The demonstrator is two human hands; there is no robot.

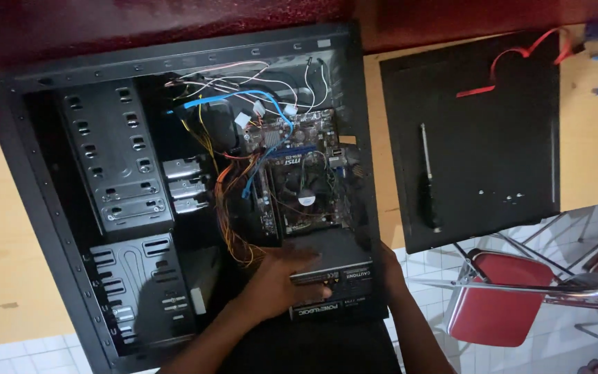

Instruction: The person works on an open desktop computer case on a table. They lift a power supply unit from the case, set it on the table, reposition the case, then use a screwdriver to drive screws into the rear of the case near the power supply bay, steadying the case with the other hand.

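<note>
Resting flat on the black power supply (pixel 330 273), with the left hand (pixel 282 280) spread wide and its fingers (pixel 306 257) released, not gripping. Lying at the outer wall of the same box, the right hand (pixel 390 266), mostly hidden behind the case wall; cannot tell whether those fingers are clenched or loose. Sitting inside the open computer case (pixel 32 201), at the case corner closest to the person, the power supply, just beside the motherboard (pixel 299 173) with its round fan (pixel 306 197). Spilling out next to it, orange and yellow wires (pixel 233 221). Lying on the wooden surface (pixel 8 263) toward its right edge, the removed side panel (pixel 493 138), carrying a screwdriver (pixel 427 187) and a red cable (pixel 513 62).
</note>
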